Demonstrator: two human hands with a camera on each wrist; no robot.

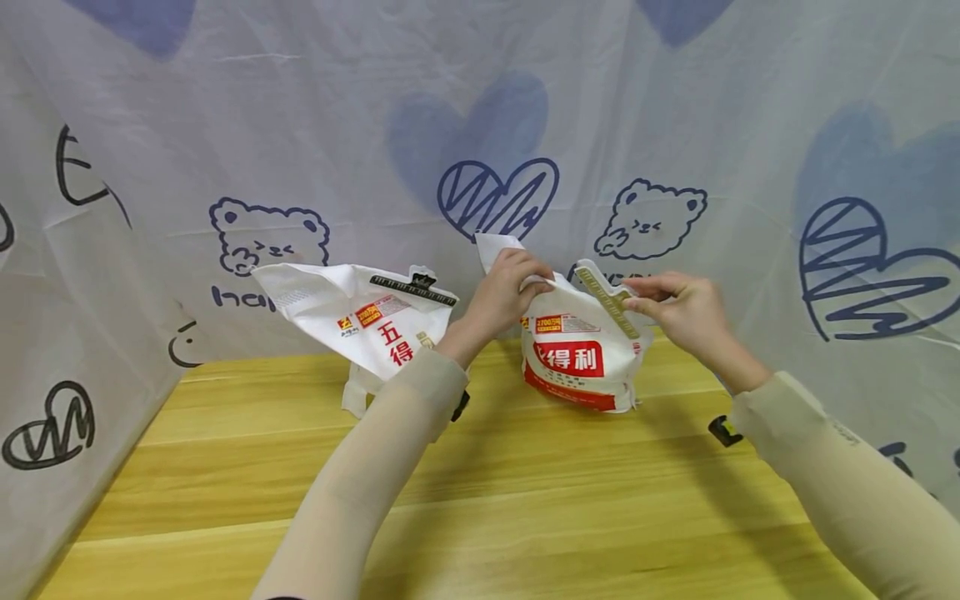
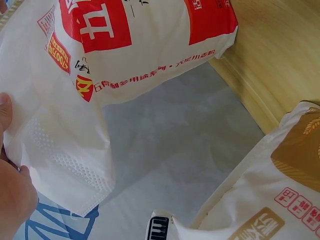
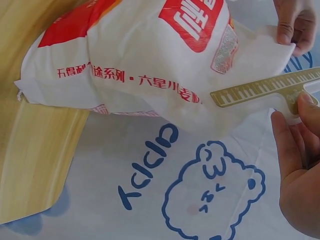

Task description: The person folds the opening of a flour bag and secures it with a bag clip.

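A white flour bag [image 1: 573, 358] with red printing stands at the back of the table. My left hand [image 1: 510, 287] pinches its folded top near the left corner, which sticks up past the fingers. At the other end of that top, a gold sealing clip [image 1: 611, 304] with a piano-key pattern lies across the bag. My right hand [image 1: 686, 312] pinches this clip's handle between thumb and fingers, as the right wrist view also shows. A second white flour bag [image 1: 337, 308], to the left, leans with a black piano-key clip [image 1: 415, 290] across its top; my left forearm hides part of it.
The wooden table [image 1: 487, 508] stretches toward me in front of both bags. Close behind them hangs a pale cloth [image 1: 300, 100] printed with hearts and bears, and it also closes off the left and right sides.
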